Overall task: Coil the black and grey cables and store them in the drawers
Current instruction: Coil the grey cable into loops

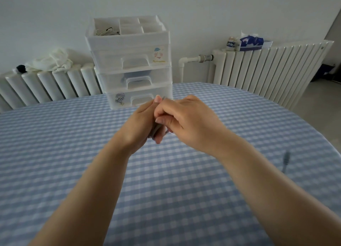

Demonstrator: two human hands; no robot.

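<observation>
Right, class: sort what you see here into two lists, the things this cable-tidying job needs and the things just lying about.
Part of the job:
- left hand and right hand, both gripping the grey cable
- blurred grey cable end on the table
- clear drawer unit
- wires in its top tray

Just lying about:
- white cloth on the radiator
- blue tissue pack
- small jar

You have two bare hands, the left hand [140, 122] and the right hand [186, 116], one translucent white plastic drawer unit [129, 43] with three drawers, two white ribbed radiators [267, 70], one blue-and-white checked tablecloth [73, 153], and one blurred grey cable end [286, 161].
</observation>
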